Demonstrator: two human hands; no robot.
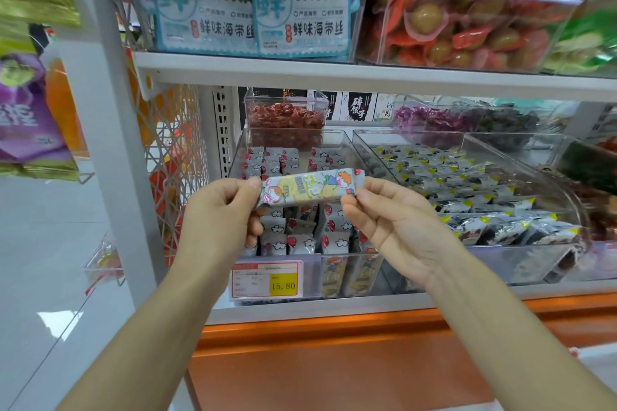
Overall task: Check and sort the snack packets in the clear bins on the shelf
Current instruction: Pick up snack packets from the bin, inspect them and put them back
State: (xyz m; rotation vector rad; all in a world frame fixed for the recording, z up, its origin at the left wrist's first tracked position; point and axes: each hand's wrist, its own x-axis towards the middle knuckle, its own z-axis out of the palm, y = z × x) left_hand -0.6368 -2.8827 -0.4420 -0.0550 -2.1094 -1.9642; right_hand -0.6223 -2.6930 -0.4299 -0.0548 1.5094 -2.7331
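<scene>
Snack packet (309,189) pinched endwise by both hands: left (218,210), right (397,227) | over clear bin (337,272) | white shelf (334,72), orange base (334,360), pale floor (50,277)

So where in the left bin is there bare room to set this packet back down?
Bare floor shows at the back of the left clear bin, between the rear packet rows and the small bin of red candies. The front rows, below the held packet, are packed tight.

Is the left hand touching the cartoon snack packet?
Touching. The head view shows the left hand pinching the left end of the cartoon snack packet with its fingers.
</scene>
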